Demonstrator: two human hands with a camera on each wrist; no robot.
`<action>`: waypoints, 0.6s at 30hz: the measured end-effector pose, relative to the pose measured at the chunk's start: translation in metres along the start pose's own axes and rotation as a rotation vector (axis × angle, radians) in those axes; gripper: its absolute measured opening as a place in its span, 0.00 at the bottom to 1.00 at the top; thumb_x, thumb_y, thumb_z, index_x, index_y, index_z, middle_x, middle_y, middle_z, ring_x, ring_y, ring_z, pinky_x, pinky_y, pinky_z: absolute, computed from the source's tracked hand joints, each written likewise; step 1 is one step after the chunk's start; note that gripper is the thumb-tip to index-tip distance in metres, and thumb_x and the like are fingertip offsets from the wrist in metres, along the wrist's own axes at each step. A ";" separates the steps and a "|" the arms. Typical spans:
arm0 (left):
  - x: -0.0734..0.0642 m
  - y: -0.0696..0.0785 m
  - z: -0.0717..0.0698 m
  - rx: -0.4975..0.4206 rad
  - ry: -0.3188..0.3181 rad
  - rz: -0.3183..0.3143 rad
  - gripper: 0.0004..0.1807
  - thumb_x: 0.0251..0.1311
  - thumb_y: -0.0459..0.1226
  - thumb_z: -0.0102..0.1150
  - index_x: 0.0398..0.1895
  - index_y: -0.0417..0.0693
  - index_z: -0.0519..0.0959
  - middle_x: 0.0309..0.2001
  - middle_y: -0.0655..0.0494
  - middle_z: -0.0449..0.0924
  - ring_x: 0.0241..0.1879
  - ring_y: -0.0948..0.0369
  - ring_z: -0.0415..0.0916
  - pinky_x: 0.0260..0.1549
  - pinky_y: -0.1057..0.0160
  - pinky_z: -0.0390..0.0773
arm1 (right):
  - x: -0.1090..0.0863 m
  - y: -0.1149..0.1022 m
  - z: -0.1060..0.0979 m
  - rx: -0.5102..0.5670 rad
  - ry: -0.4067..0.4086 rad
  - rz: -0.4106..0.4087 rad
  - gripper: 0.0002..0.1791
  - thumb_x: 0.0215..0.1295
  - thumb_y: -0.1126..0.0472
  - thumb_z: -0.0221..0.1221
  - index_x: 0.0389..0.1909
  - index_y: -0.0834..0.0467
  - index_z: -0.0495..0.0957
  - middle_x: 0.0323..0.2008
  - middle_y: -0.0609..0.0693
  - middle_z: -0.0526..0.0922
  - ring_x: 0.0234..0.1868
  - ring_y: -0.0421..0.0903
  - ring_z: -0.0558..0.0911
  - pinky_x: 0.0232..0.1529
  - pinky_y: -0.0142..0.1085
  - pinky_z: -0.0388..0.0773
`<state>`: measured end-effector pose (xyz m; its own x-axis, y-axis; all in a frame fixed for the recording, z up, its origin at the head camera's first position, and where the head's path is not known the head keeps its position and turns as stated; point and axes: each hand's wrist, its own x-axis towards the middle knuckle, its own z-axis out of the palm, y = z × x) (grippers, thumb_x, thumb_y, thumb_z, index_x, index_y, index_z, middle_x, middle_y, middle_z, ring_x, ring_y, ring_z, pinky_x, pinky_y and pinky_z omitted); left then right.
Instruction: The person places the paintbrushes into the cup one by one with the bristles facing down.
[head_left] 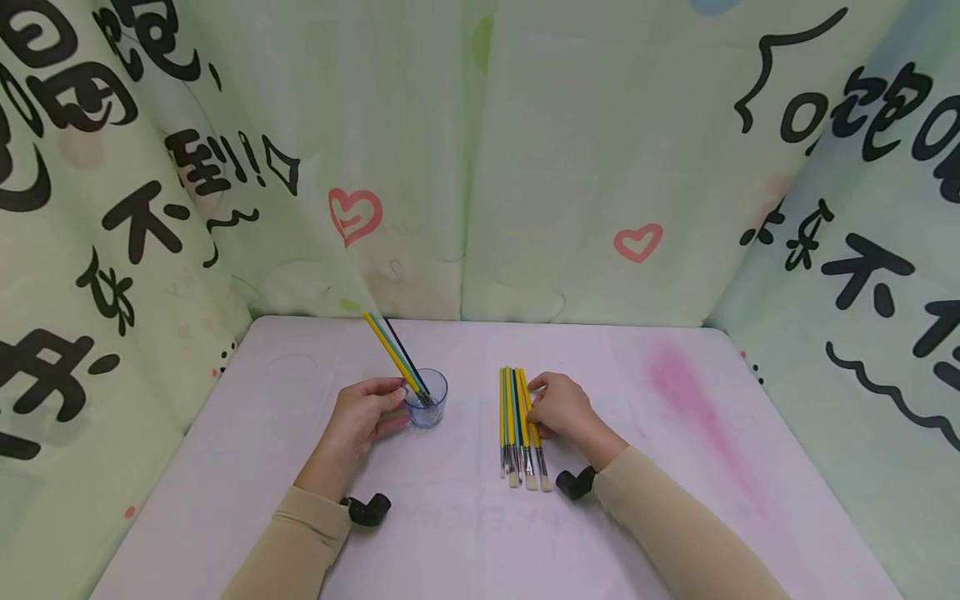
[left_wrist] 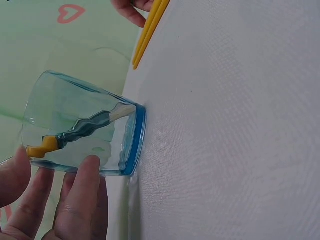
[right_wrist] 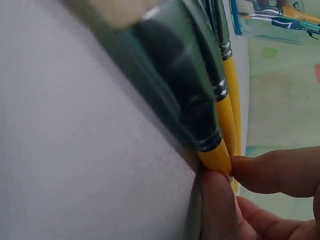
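Note:
A clear bluish cup stands on the table, left of the middle. My left hand holds it by its left side, thumb and fingers against the wall in the left wrist view. Several paintbrushes with yellow, teal and dark handles lean left in the cup, bristles down. To the right, a row of paintbrushes lies side by side, bristles toward me. At the row's right end, my right hand pinches a yellow-handled paintbrush between thumb and finger, near its metal ferrule in the right wrist view.
A pale pinkish cloth covers the table, with a pink smear on the right. Light green curtains with black writing and red hearts enclose the back and both sides. Dark wrist-worn devices sit by both sleeves.

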<state>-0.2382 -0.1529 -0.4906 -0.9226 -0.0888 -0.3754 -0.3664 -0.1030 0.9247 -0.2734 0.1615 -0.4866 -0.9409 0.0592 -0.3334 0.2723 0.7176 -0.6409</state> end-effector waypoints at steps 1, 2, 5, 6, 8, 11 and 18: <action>0.000 0.000 0.000 0.000 0.000 0.001 0.18 0.73 0.32 0.67 0.64 0.42 0.84 0.58 0.43 0.82 0.47 0.57 0.87 0.55 0.52 0.91 | 0.001 -0.001 0.000 -0.007 0.000 0.006 0.26 0.61 0.68 0.72 0.61 0.60 0.79 0.34 0.54 0.81 0.20 0.44 0.81 0.20 0.30 0.83; 0.000 0.000 0.000 0.002 0.001 0.000 0.18 0.73 0.33 0.67 0.64 0.42 0.84 0.58 0.43 0.82 0.48 0.57 0.87 0.55 0.52 0.90 | 0.001 -0.002 0.000 -0.013 0.000 0.012 0.26 0.61 0.68 0.72 0.61 0.60 0.79 0.35 0.54 0.81 0.19 0.44 0.81 0.19 0.29 0.82; 0.000 0.000 0.001 0.006 0.006 -0.003 0.18 0.73 0.33 0.67 0.64 0.43 0.84 0.59 0.43 0.81 0.49 0.56 0.87 0.56 0.52 0.90 | 0.002 -0.003 0.000 -0.027 0.000 0.027 0.25 0.61 0.69 0.71 0.60 0.60 0.80 0.35 0.55 0.82 0.18 0.44 0.80 0.18 0.29 0.81; 0.001 0.000 0.001 0.007 0.007 -0.005 0.18 0.73 0.33 0.67 0.64 0.43 0.84 0.59 0.43 0.81 0.50 0.55 0.87 0.56 0.52 0.90 | 0.003 -0.004 -0.001 -0.031 -0.001 0.032 0.25 0.60 0.69 0.71 0.60 0.60 0.80 0.36 0.55 0.82 0.18 0.44 0.80 0.18 0.29 0.81; 0.000 0.000 0.001 0.011 0.009 -0.007 0.19 0.73 0.34 0.68 0.64 0.44 0.84 0.59 0.43 0.81 0.50 0.55 0.86 0.56 0.52 0.90 | 0.004 -0.004 -0.001 -0.034 -0.005 0.045 0.25 0.61 0.69 0.70 0.60 0.59 0.80 0.36 0.56 0.82 0.18 0.44 0.80 0.18 0.30 0.81; 0.000 0.001 0.001 0.009 0.010 -0.011 0.19 0.73 0.33 0.67 0.64 0.44 0.84 0.60 0.43 0.81 0.51 0.55 0.86 0.56 0.52 0.90 | 0.006 -0.005 -0.002 -0.031 -0.017 0.064 0.25 0.61 0.70 0.68 0.61 0.59 0.80 0.34 0.56 0.83 0.17 0.44 0.79 0.19 0.30 0.82; 0.001 0.001 0.000 0.008 0.007 -0.015 0.18 0.73 0.33 0.67 0.64 0.43 0.84 0.59 0.43 0.81 0.49 0.56 0.87 0.57 0.52 0.90 | 0.007 -0.004 -0.003 0.043 -0.042 0.083 0.26 0.62 0.69 0.66 0.62 0.60 0.79 0.34 0.57 0.84 0.16 0.44 0.77 0.20 0.32 0.83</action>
<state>-0.2393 -0.1527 -0.4897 -0.9162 -0.0946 -0.3895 -0.3809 -0.0968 0.9195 -0.2821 0.1616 -0.4846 -0.9056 0.0873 -0.4151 0.3585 0.6807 -0.6389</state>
